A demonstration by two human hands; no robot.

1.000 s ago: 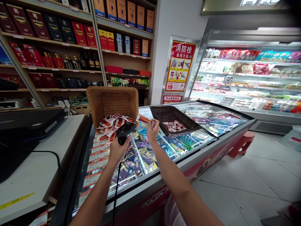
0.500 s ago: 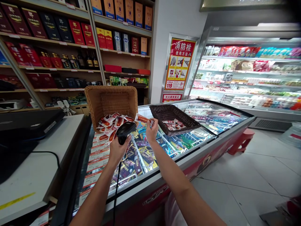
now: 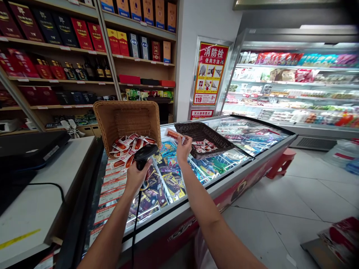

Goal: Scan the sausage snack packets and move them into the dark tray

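Observation:
My left hand (image 3: 137,173) is closed round the handle of a black barcode scanner (image 3: 146,152), whose cord hangs down over the freezer's front. Between the fingers of my right hand (image 3: 184,148) is a packaged sausage (image 3: 173,134), slightly blurred, held near the left rim of a dark brown wicker basket (image 3: 209,129). Several packaged sausages (image 3: 204,145) lie in that basket. To the left, a tan wicker basket (image 3: 126,116) rests tipped toward me, and more packaged sausages (image 3: 131,145) spill from its mouth onto the freezer top.
Both baskets stand on a glass-topped chest freezer (image 3: 249,130) filled with colourful packs. A white counter (image 3: 36,198) with a black device is at the left. A red stool (image 3: 282,162) stands right of the freezer. Shelves of boxes and a lit refrigerated case line the back.
My right hand has moved a little to the right with the packaged sausage, toward the dark basket. The scanner stays in my left hand. The whole view has shifted slightly.

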